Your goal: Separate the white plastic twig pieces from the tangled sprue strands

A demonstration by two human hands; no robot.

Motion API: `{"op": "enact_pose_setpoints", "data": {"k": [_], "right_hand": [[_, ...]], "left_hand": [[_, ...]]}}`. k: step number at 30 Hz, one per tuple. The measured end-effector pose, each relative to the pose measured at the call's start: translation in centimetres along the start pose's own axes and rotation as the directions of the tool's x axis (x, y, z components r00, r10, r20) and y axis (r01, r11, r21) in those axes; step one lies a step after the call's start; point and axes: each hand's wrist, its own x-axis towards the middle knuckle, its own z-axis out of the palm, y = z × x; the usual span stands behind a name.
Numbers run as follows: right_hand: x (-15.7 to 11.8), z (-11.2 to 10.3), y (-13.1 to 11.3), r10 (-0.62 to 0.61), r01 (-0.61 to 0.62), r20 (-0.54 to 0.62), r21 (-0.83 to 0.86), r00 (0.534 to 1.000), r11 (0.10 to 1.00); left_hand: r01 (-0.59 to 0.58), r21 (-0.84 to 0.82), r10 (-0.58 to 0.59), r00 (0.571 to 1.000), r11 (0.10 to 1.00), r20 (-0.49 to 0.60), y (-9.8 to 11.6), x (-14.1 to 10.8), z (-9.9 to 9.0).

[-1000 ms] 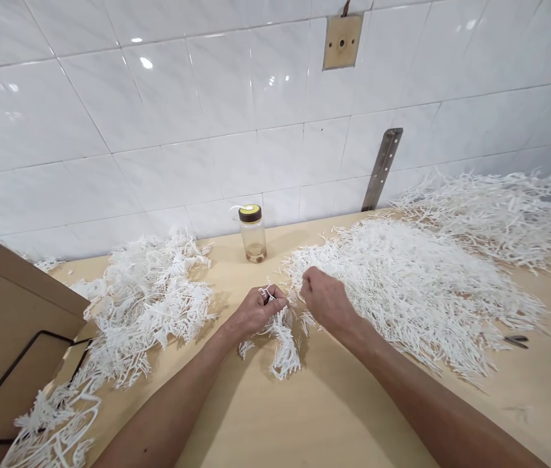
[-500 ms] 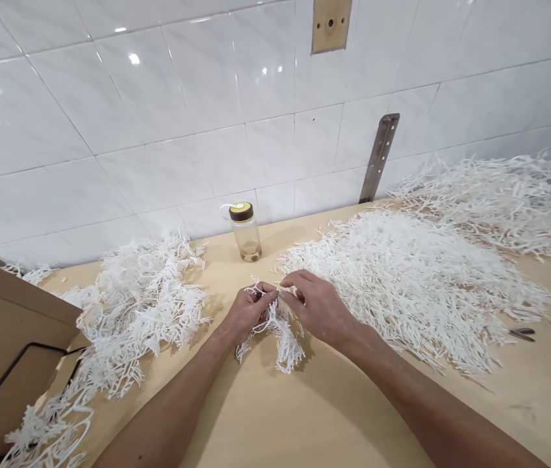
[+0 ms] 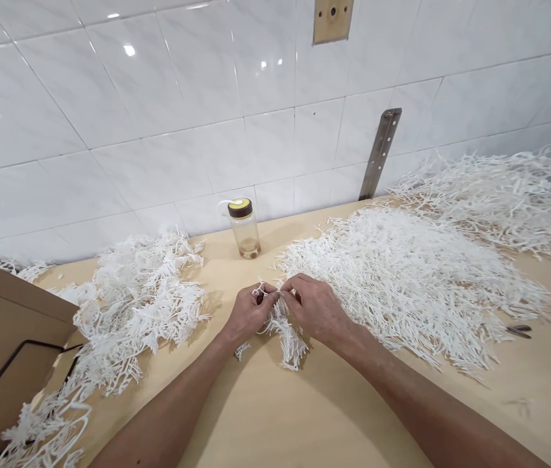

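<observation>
Near the middle of the wooden table point(image 3: 334, 403), my left hand point(image 3: 252, 312) pinches a white branching strand bunch point(image 3: 291, 341), whose frilly ends hang below the fingers. My right hand point(image 3: 312, 305) is closed at the same bunch, thumb and forefinger pressed together close to the left fingertips; the small piece between them is too fine to make out. To the right of my hands spreads a broad pile of thin white strands point(image 3: 412, 279). A heap of frilly white bunches point(image 3: 143, 292) lies on the left.
Behind my hands stands a clear bottle point(image 3: 246, 235) with a dark and yellow lid. A cardboard box point(image 3: 7, 351) is at the left edge. Looser white strands point(image 3: 514, 195) lie at the back right, and a small dark tool point(image 3: 519, 331) by the pile. A metal bracket point(image 3: 380, 156) leans on the tiled wall.
My right hand's fingertips have closed together and come up against the left fingertips. The hanging bunch has shifted slightly to the right. The view has tilted a little.
</observation>
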Motion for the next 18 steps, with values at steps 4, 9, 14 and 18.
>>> {"op": "enact_pose_setpoints", "data": {"k": [4, 9, 14, 18], "right_hand": [[-0.3, 0.8, 0.1, -0.032, 0.031, -0.002, -0.068, 1.0, 0.997], [0.5, 1.0, 0.9, 0.002, -0.015, -0.078, -0.167, 0.997, 0.986], [1.6, -1.4, 3.6, 0.127, -0.193, -0.312, -0.191, 0.942, 0.962], [1.6, -2.8, 4.6, 0.168, -0.246, -0.362, -0.182, 0.917, 0.952]], "left_hand": [[0.003, 0.051, -0.004, 1.0, 0.999, 0.019, 0.6, -0.3, 0.0], [0.031, 0.003, -0.032, 0.993, 1.0, 0.116, 0.4, -0.3, -0.2], [0.093, -0.159, -0.085, 0.995, 0.983, 0.061, -0.1, 0.1, -0.2], [0.149, -0.329, -0.151, 0.988, 0.933, 0.02, -0.1, 0.5, -0.3]]}}
